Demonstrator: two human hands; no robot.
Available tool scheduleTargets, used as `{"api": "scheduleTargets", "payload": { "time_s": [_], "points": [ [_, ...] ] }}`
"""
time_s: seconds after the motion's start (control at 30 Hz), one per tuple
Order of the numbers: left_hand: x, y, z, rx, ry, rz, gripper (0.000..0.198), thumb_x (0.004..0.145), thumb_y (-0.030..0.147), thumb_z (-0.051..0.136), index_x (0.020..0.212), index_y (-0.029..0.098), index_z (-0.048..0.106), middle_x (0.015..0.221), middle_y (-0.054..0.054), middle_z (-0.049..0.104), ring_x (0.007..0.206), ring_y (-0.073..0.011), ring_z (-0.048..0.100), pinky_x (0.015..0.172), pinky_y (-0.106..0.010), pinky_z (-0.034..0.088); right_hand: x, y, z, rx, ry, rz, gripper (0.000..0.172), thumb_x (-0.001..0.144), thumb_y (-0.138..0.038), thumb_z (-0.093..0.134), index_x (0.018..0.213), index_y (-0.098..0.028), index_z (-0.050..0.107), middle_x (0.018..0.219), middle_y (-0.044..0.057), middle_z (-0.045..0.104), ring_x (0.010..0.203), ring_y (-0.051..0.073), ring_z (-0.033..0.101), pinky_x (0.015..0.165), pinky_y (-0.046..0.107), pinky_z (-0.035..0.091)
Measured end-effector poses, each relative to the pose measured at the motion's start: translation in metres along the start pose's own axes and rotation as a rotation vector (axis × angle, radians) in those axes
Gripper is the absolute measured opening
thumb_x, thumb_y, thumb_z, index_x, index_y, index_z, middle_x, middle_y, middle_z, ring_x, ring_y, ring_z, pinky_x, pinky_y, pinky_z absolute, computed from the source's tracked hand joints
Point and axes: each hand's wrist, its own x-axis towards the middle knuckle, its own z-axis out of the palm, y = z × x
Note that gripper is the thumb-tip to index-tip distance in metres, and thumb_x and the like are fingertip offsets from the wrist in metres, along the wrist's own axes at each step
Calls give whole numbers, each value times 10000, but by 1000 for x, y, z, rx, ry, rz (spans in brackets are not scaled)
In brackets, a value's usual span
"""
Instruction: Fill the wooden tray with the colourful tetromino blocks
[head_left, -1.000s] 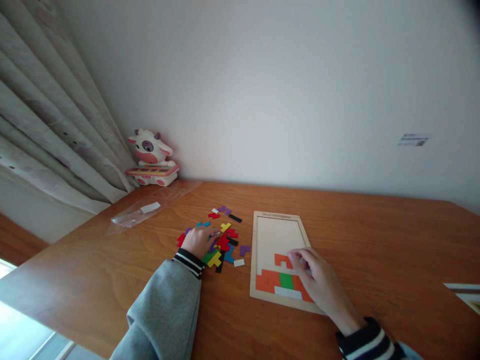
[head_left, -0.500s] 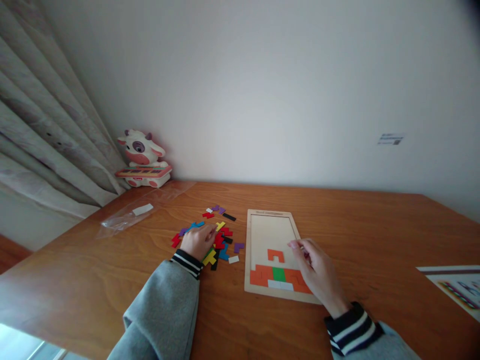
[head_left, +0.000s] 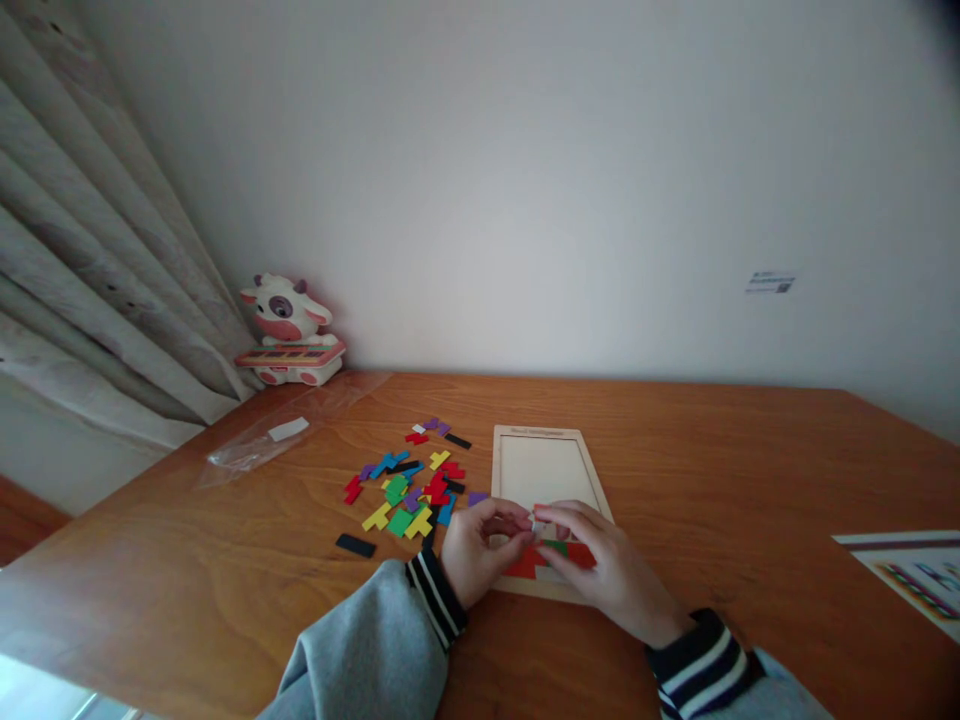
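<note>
My left hand (head_left: pixel 487 548) is closed in a pinch over the lower part of a wooden puzzle board (head_left: pixel 544 434), with a small white puzzle piece (head_left: pixel 536 526) at its fingertips. From the other side, my right hand (head_left: pixel 600 570) curls its fingers and thumb against the same piece. A bit of orange shows by the right index fingertip; the rest of that orange piece is hidden. Beneath the hands, orange, green (head_left: pixel 556 547) and white pieces fill the board's near end, partly covered. The board's far part is bare.
Left of the board lie several loose coloured pieces, among them a black bar (head_left: pixel 355 545) and a yellow piece (head_left: pixel 377 517). Farther back are a clear plastic bag (head_left: pixel 255 450) and a cow toy with a keyboard (head_left: pixel 291 330). A printed sheet (head_left: pixel 915 570) lies at the right.
My left hand has come right from the loose pieces to the board, bringing a white piece. My right hand has moved left to meet it. The view has shifted slightly.
</note>
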Motion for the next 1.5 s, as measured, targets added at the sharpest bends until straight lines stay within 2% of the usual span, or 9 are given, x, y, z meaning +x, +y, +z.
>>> {"api": "scheduleTargets", "payload": {
  "time_s": [0.2,0.33,0.43,0.5,0.63,0.73,1.07,1.33,1.5],
  "points": [
    [-4,1,1,-173,-32,-105,335,747,332,794,922,128,595,895,-71,692,777,-158,700,683,-233,553,-2,-3,9,-39,52,-23,320,892,-218,639,1194,-288,561,1043,42,675,850,178,655,799,337,570],
    [0,9,-6,93,-27,69,259,819,334,724,968,146,628,918,-80,697,836,-180,681,757,-292,554,-2,-6,7,-80,77,-40,317,889,-226,639,1193,-273,564,1014,47,680,840,183,653,785,340,568],
    [15,11,-33,549,45,299,155,859,258,656,992,180,665,936,-74,698,872,-191,655,811,-325,533,0,-9,4,-102,112,-45,312,885,-272,650,1189,-259,579,970,50,687,836,193,658,763,336,568],
    [28,6,-61,796,83,362,144,871,192,600,996,196,670,992,-75,708,945,-213,651,882,-361,514,2,-11,3,-99,117,-16,292,887,-303,647,1171,-259,597,951,49,688,810,192,661,745,329,570],
    [44,-11,-117,1120,228,287,151,867,255,614,997,211,675,983,-65,728,934,-245,663,874,-393,526,3,-11,2,-96,111,64,264,900,-343,620,1153,-268,621,988,60,674,809,192,657,742,327,575],
    [44,-21,-137,1149,305,223,164,871,309,611,984,207,671,964,-64,740,892,-230,686,844,-364,547,3,-5,2,-113,124,117,261,907,-347,603,1152,-264,636,1023,68,653,856,198,654,772,340,578],
    [37,-21,-114,997,218,300,135,881,246,578,880,188,700,1005,-84,733,963,-227,684,894,-386,552,0,6,0,-162,13,221,232,871,-304,628,1083,-233,691,1073,86,613,1024,237,617,929,415,529],
    [35,-19,-112,940,243,295,152,881,258,578,883,184,710,1005,-88,732,949,-223,684,877,-384,557,0,9,-2,-152,21,195,247,938,-311,536,1141,-277,672,1072,73,633,1014,236,621,923,433,523],
    [33,-11,-101,905,144,390,161,885,211,552,932,196,706,1012,-82,731,974,-216,673,909,-383,539,-1,13,0,-175,5,204,231,955,-323,511,1105,-292,683,1055,65,629,1008,234,620,914,429,513]
  ]
}}
